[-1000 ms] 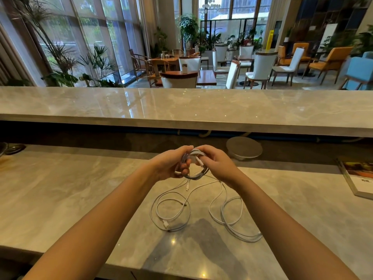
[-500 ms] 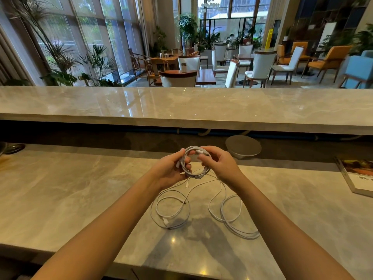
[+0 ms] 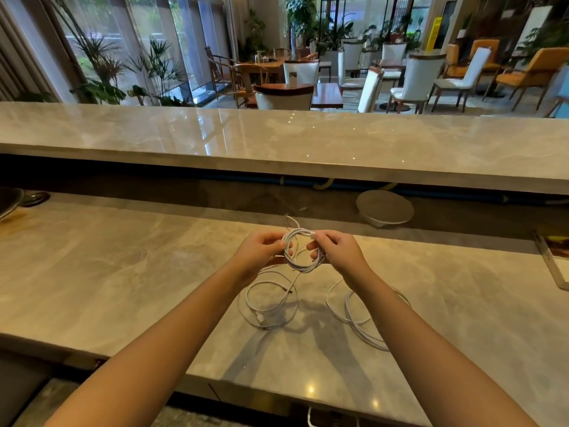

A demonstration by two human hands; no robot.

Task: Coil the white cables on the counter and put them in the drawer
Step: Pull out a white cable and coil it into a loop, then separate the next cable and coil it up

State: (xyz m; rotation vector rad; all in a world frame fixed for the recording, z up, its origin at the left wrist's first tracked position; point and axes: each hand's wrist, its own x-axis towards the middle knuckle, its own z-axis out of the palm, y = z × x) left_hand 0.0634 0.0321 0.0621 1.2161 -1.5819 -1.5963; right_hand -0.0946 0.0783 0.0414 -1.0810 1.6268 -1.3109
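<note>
White cable coil [image 3: 300,268] held just above the marble surface [image 3: 123,272].
Left hand [image 3: 260,252] and right hand [image 3: 338,252] each pinch one side of the coil, fingers [image 3: 321,235] curled round its strands. Below on the surface lie a loose loop [image 3: 262,319] under the left wrist and a loose bundle [image 3: 351,312] beside the right forearm.

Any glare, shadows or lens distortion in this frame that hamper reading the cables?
Head view: the wide-angle lens bows the upper counter. Head view: small light glints sit on the lower counter near its front edge. Head view: arm shadows cross the loose cables, yet they are legible; the coil pinched by left hand and right hand is sharp.
</note>
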